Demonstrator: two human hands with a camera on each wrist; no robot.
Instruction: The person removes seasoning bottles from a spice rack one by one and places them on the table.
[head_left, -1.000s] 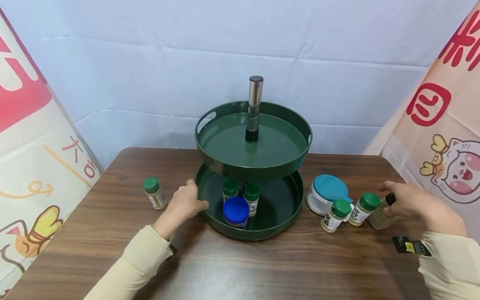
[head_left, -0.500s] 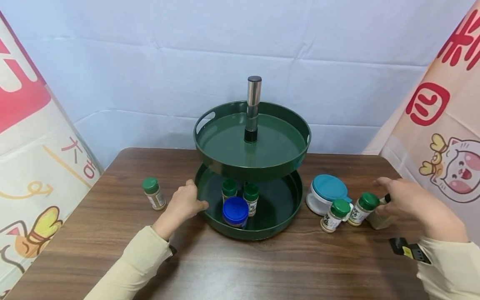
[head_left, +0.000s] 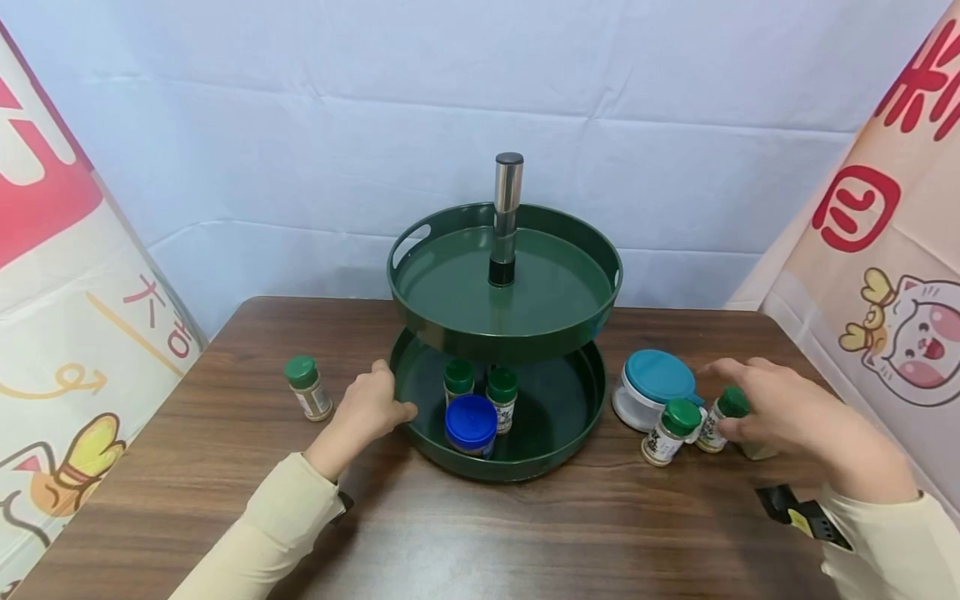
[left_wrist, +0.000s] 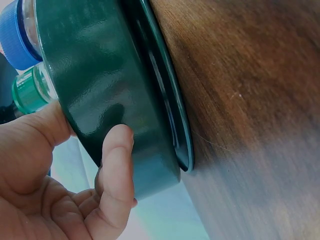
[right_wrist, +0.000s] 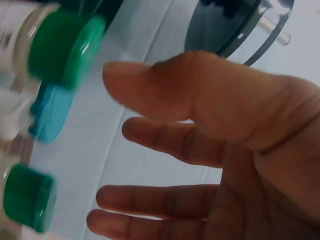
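A spice jar with a green cap (head_left: 308, 388) stands on the table (head_left: 465, 533), outward of the left hand. The left hand (head_left: 367, 402) grips the near-left rim of the lower tray (head_left: 517, 470), thumb over the edge, fingers along the outer wall. Inward of this hand, the tray holds a blue-lidded jar (head_left: 471, 423) in front of two green-capped jars (head_left: 503, 404). Above them, between the hands, is the upper tray (head_left: 555, 292), with a metal post (head_left: 507, 204) at its centre. Farther toward the right hand stand a teal-lidded tub (head_left: 658, 379), a front jar (head_left: 669, 433) and, just beside the thumb, a second jar (head_left: 716, 423). A pale container (head_left: 759, 451) is mostly hidden behind the right hand (head_left: 798, 412), which holds nothing; its fingers are extended and spread.
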